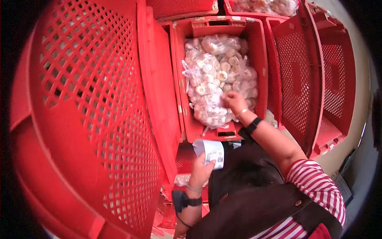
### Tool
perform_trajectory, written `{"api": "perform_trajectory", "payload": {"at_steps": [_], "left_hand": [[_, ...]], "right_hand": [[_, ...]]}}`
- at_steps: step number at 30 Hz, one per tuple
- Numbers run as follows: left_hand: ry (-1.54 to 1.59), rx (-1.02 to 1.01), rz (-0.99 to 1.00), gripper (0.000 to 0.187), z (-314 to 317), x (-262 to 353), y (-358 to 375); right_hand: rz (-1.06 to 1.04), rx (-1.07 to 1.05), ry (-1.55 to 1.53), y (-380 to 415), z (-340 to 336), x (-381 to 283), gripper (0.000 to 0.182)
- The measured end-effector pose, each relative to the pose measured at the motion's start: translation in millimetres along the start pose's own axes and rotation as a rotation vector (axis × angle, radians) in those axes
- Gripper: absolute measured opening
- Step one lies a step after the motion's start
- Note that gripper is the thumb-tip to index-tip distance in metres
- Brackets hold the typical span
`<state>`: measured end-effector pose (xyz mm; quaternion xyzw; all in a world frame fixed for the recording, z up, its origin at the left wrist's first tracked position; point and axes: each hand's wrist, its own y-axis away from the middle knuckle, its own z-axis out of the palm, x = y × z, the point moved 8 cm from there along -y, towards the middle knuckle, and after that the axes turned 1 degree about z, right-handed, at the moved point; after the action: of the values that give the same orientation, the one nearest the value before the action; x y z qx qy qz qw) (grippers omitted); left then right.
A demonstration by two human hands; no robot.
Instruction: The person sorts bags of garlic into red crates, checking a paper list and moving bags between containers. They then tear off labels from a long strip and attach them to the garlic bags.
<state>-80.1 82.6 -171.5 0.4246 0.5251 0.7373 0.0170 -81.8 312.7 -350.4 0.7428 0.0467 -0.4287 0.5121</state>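
Plastic bags of garlic bulbs [211,71] fill a red crate [262,79] in the middle of the view. Over the lower part of these bags is my right hand [236,102], its fingers drawn together at a bag's surface; what is between the fingertips, if anything, is too small to make out. Below the crate's near edge, my left hand [202,169] holds a strip of white printed labels [215,153], with the thumb across its front. The strip curls at its upper left end.
Large red lattice crates [91,79] stand tilted along the left side. More red crates [296,71] stand on the right. Another crate with bagged garlic [264,6] is at the top. A dark apron [254,207] covers my front.
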Motion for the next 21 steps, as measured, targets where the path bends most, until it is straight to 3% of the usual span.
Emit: {"api": "perform_trajectory", "payload": {"at_steps": [1,3,6,7,9,10,12,15,17,19,21], "left_hand": [[0.091,0.015,-0.069,0.027,-3.4,-11.9,4.8],[0.03,0.02,-0.208,0.026,-9.7,-32.3,16.9],[-0.054,0.0,-0.222,0.025,-10.7,-36.9,26.7],[-0.068,0.003,-0.203,0.025,-10.5,-38.3,27.8],[-0.049,-0.004,-0.224,0.025,-8.2,-43.7,29.5],[-0.026,-0.003,-0.243,0.025,-7.9,-48.4,31.5],[-0.061,-0.028,-0.249,0.025,-7.7,-59.5,35.5],[-0.04,-0.044,-0.28,0.026,-2.2,-63.6,40.2],[-0.083,-0.213,-0.302,0.027,12.7,-70.5,50.1],[-0.104,-0.307,-0.267,0.027,30.8,-73.9,61.7],[-0.131,-0.398,-0.235,0.028,50.5,-79.8,72.8]], "right_hand": [[-0.127,0.122,0.057,-22.6,-6.2,-8.9,0.016],[-0.582,0.411,0.364,-15.4,-2.1,-77.3,0.011],[-0.887,0.342,0.393,-25.3,36.1,-93.1,0.016],[-0.914,0.284,0.432,-32.7,51.4,-85.0,0.018],[-0.767,0.086,0.515,-46.9,78.2,-53.7,0.029],[-0.76,0.092,0.515,-45.7,83.5,-41.8,0.029],[-0.975,0.213,0.983,-30.1,105.3,-33.6,0.033],[-0.895,0.195,1.128,-24.8,107.1,-33.5,0.039],[-0.951,0.262,1.132,-27.9,105.1,-52.7,0.031],[-0.697,0.001,1.108,-49.8,109.0,-51.2,0.022],[-0.804,0.113,1.122,-54.0,107.0,-59.9,0.017]]}}
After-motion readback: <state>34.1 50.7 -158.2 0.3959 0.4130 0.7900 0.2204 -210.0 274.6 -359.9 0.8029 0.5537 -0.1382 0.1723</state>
